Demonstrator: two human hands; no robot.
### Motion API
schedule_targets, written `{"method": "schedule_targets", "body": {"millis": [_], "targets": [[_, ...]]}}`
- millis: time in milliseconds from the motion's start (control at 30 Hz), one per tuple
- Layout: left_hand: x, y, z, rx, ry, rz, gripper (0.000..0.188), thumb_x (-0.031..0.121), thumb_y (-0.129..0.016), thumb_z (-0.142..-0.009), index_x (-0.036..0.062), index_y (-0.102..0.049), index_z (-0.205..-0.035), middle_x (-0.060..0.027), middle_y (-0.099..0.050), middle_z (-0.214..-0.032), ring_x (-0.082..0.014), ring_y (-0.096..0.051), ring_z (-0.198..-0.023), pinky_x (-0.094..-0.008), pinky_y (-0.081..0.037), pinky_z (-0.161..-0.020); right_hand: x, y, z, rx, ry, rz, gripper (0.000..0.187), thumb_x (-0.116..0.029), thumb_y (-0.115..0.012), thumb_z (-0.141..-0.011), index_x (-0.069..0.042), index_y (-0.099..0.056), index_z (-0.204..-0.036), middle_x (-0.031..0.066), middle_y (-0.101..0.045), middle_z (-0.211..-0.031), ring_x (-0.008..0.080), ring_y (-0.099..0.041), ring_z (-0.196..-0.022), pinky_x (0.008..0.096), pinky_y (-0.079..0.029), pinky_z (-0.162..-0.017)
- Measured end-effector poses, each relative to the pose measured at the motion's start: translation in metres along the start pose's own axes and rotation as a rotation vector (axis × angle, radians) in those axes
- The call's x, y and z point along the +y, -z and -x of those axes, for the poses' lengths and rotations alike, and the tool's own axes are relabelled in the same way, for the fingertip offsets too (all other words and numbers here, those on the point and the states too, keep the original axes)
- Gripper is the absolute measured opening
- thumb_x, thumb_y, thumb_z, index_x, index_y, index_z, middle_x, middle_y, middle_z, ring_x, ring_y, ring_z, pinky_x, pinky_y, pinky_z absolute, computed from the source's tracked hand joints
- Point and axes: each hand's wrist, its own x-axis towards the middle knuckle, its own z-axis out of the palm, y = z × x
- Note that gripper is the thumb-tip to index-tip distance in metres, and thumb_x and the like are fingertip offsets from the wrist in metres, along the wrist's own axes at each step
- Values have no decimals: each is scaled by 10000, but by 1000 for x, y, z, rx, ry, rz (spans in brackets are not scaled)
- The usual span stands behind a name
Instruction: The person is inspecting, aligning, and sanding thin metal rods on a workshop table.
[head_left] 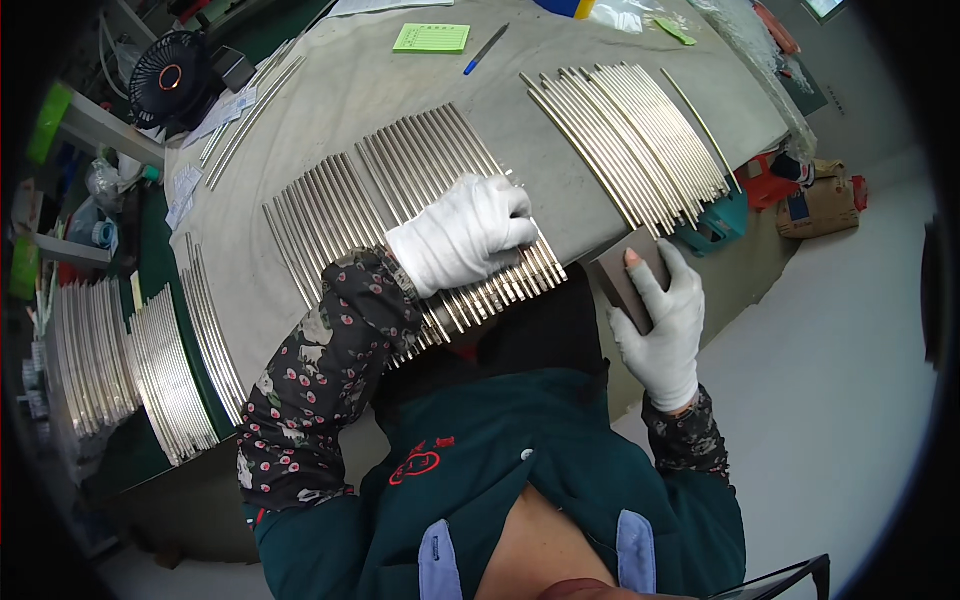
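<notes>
Left hand (465,240): gloved, lying flat on the near ends of the metal rods (400,200), pinning them, gripping nothing.
Right hand (660,320): closed around a dark sanding block (622,280), just right of the rods.
Advice: keep rods pinned, rub evenly.

Left hand (465,235) gloved white, palm down, fingers curled, forearm bent inward. Right hand (660,325) gloved, raised, fingers clasped, index fingertip bare.

Green form pad (432,38) at table's far edge — brown sack (822,205) on floor, right
</notes>
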Motion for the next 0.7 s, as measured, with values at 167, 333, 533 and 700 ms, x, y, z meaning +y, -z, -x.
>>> {"method": "schedule_targets", "body": {"millis": [167, 333, 533, 700], "targets": [[1, -2, -1, -85, -16, 6, 234, 111, -773, -646, 102, -573, -767, -31, -566, -782, -241, -587, -749, -369, -477, -621, 2, 3, 2, 27, -27, -41, 641, -153, -759, -612, -150, -594, -1232, 199, -475, -1293, 360, -490, -1109, 446, -399, -947], [2, 4, -7, -240, 27, -6, 214, 140, -771, -659, 126, -616, -806, -17, -572, -849, -235, -576, -835, -374, -477, -698, 3, 3, 4, 27, -23, -55, 641, -156, -757, -610, -150, -595, -1230, 202, -477, -1289, 359, -494, -1101, 442, -403, -941], [10, 11, -25, -567, 166, -127, 214, 186, -764, -679, 158, -663, -865, -8, -570, -941, -236, -536, -979, -407, -444, -816, 3, -4, 6, -15, -10, -88, 640, -171, -761, -611, -162, -597, -1230, 206, -472, -1298, 359, -492, -1096, 436, -407, -914], [12, 11, -25, -525, 131, -155, 258, 185, -766, -675, 138, -641, -896, -29, -562, -982, -249, -531, -994, -414, -438, -835, 0, -5, 4, -79, -13, -81, 632, -190, -759, -618, -170, -598, -1229, 209, -469, -1309, 361, -489, -1093, 435, -409, -903]]}}
